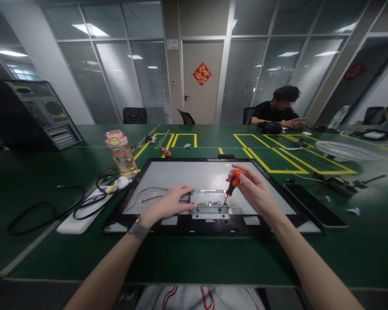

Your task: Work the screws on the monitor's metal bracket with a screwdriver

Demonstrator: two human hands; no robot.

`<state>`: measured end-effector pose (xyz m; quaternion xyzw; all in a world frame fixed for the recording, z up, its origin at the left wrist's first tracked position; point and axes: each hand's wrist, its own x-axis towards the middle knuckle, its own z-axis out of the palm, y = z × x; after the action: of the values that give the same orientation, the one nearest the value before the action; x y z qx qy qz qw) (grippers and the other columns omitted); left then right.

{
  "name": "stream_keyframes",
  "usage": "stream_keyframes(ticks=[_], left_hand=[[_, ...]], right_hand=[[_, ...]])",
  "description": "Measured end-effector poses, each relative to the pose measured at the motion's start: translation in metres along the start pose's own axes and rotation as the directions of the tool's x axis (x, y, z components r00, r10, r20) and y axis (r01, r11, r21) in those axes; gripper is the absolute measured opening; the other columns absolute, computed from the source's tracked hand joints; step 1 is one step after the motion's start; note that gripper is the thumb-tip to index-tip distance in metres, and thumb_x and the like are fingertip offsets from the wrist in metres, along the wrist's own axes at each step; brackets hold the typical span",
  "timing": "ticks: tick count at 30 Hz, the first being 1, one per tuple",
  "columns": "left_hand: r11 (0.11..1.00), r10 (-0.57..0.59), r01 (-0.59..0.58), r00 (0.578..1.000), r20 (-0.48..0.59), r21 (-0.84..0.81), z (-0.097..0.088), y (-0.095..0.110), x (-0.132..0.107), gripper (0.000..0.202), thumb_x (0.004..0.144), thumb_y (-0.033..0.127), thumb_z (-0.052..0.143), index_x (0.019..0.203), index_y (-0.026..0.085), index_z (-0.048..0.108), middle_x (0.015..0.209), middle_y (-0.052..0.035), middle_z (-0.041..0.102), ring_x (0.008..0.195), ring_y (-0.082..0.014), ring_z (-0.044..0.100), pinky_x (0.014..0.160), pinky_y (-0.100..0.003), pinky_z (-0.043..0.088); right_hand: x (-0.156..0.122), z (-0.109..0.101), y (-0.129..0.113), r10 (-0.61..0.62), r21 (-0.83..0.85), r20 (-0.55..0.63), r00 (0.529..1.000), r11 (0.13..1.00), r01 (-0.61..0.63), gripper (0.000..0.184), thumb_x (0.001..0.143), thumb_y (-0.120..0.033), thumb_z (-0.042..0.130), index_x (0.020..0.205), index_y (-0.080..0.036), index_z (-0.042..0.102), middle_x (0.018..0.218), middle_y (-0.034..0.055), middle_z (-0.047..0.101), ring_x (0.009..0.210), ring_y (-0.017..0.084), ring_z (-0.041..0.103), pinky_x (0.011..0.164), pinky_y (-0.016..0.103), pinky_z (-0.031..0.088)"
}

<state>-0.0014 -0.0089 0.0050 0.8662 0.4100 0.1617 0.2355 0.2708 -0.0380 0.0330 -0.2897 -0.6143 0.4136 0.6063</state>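
A flat display panel [181, 172] with a black frame lies back side up on the green table before me. On its lower middle sits a metal bracket [210, 196] with a row of connector ports [208, 204]. My right hand [250, 185] grips an orange and black screwdriver [234, 183], whose tip points down at the right end of the ports. My left hand [171, 200] lies flat with fingers stretched, its fingertips at the bracket's left edge. Thin cables [145, 193] run across the panel to the left of that hand.
A white power strip [84, 215] with black cables and a pink-lidded bottle [121, 150] stand left. Behind the panel lies another screwdriver [165, 151]. A black phone-like slab [313, 204] lies right. A computer case [48, 112] stands far left; a person [278, 107] sits across the table.
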Motion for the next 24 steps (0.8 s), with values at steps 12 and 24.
stream_keyframes(ticks=[12, 24], left_hand=[[1.0, -0.009, 0.009, 1.0, 0.007, -0.004, 0.0002, -0.0015, 0.0015, 0.059, 0.081, 0.053, 0.058, 0.132, 0.025, 0.047, 0.12, -0.0074, 0.05, 0.111, -0.0239, 0.049, 0.098, -0.034, 0.036], [1.0, 0.002, -0.002, 1.0, -0.007, -0.007, -0.0012, 0.0043, -0.0005, 0.057, 0.081, 0.053, 0.058, 0.13, 0.023, 0.049, 0.116, -0.0068, 0.051, 0.108, -0.0229, 0.05, 0.097, -0.033, 0.038]], right_hand=[[0.0016, -0.0001, 0.0044, 0.001, 0.049, -0.084, 0.996, 0.999, 0.003, 0.017, 0.075, -0.042, 0.069, 0.084, -0.027, 0.068, 0.087, 0.0006, 0.061, 0.077, 0.017, 0.062, 0.077, 0.036, 0.051], [0.0014, -0.0005, 0.0053, -0.016, 0.055, -0.048, 0.999, 0.998, 0.019, 0.017, 0.078, -0.041, 0.066, 0.088, -0.027, 0.067, 0.091, 0.0022, 0.064, 0.079, 0.018, 0.063, 0.072, 0.035, 0.052]])
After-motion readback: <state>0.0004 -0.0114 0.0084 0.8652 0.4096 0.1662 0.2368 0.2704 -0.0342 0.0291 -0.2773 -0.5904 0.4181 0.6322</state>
